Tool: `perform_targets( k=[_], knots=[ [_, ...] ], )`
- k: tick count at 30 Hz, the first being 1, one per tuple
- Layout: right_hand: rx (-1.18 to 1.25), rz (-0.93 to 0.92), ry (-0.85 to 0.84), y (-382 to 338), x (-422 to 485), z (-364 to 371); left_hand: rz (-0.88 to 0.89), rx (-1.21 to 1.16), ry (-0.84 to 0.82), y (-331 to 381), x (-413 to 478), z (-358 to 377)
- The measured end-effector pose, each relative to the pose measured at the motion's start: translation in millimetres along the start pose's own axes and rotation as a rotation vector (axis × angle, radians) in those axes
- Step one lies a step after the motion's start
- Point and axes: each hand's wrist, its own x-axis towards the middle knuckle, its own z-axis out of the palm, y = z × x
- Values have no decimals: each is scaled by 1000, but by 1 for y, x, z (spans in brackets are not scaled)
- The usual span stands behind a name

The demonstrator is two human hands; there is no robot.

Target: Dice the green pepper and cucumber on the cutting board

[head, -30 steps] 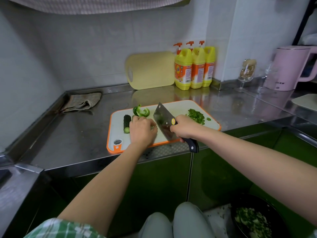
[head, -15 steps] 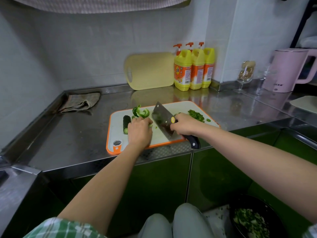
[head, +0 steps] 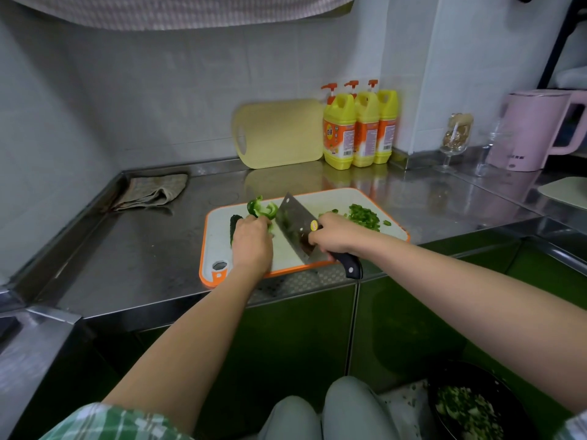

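A steel kitchen surface fills my feed from the head camera, running along a white tiled wall; near its front edge lies the white cutting board with an orange rim; a pale yellow board leans on the wall behind it, a pink kettle stands far right, and a black bowl of chopped greens sits low at the right, beside the person's knees; three yellow detergent bottles stand in a row touching the yellow board's right side, and a folded cloth lies in the back left corner. The left hand is on the cutting board, its fingers curled down and pinning a piece of green pepper just beside the blade, with more pepper showing beyond the knuckles; the right hand is wrapped tightly round the handle of a cleaver, whose dark handle end juts past the board's near edge; the blade stands tilted between the two hands, and I cannot tell whether its edge meets the board. The dark cucumber lies on the board at the left hand's outer side, partly hidden by it; a pile of diced green pieces sits at the board's far right, beyond the right hand; a stemmed glass stands near the kettle.
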Motion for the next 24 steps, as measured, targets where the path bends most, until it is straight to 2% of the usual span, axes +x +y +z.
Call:
perform_targets(
  k=[4,9,13,18,20,24],
  knots=[
    [-12,48,-11,7,1,-2,24,13,-8,3,1,1],
    [-55,163,143,41,12,-35,77,50,-26,9,3,11],
    [-5,213,203,57,20,-49,121,86,-12,16,5,15],
    [-14,89,142,46,19,-36,119,127,-7,18,8,18],
    [-50,96,111,46,17,-34,120,137,-7,18,8,19],
    [1,183,166,58,19,-47,112,163,-27,17,8,19]
  ],
)
